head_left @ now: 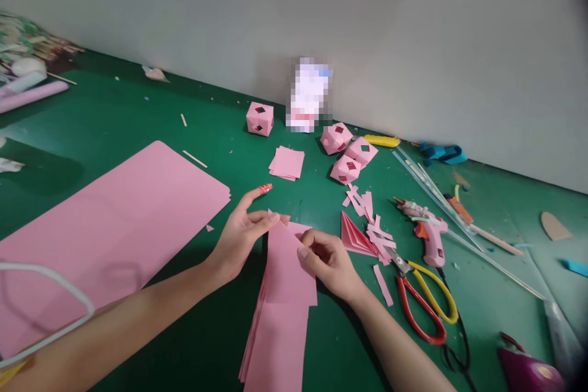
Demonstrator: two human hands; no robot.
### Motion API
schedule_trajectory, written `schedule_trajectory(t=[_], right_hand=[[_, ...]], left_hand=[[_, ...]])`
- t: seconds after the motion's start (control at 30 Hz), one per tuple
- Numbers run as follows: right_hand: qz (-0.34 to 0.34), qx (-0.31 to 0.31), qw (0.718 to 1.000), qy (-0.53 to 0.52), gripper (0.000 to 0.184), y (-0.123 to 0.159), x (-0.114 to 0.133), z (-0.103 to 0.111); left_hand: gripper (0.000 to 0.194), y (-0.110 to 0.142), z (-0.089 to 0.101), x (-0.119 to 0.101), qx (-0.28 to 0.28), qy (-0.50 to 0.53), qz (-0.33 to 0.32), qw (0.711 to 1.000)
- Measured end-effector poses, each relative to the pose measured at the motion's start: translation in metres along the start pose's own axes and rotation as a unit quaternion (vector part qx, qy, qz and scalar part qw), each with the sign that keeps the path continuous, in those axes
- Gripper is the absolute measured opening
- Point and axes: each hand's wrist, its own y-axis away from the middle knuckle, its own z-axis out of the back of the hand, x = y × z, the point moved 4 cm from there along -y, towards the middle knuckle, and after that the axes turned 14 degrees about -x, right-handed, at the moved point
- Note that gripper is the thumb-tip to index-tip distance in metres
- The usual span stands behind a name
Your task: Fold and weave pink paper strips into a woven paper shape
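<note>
While left grip (269, 220) pinches pink paper (287, 263), right likewise.

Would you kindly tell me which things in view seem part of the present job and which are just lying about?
Likely involved:
pink paper sheets at both hands (left, right)
boxy pink paper pieces with diamond holes
red-and-yellow-handled scissors

Probably just lying about:
thin wooden sticks
rounded brown cardboard piece

Left hand (243, 226) and right hand (328, 260) pinch the upper edge of a pink sheet (289, 263), lying over a stack of pink strips (280, 349). Scissors (425, 294) and glue gun (427, 226) sit right; small square sheets (288, 163) lie beyond the hands, large pink sheets (114, 239) left.
</note>
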Motion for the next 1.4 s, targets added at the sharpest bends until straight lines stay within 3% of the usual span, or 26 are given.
schedule_trajectory(t=[0.57,1.1,1.4], right_hand=[[-0.007,0.017,1.000,0.011,0.028,-0.0007,0.0016,-0.0013],[-0.001,0.017,1.000,0.020,0.026,-0.0006,0.0013,-0.0016],[-0.001,0.011,0.999,0.037,0.028,-0.0007,0.0019,-0.0014]], left_hand=[[0.092,0.0038,-0.0019,-0.0015,0.016,-0.014,-0.023,1.000],[0.091,0.0059,-0.0012,-0.0039,-0.026,0.010,-0.018,0.999],[0.092,0.0053,-0.0009,-0.0039,-0.020,0.015,-0.020,1.000]])
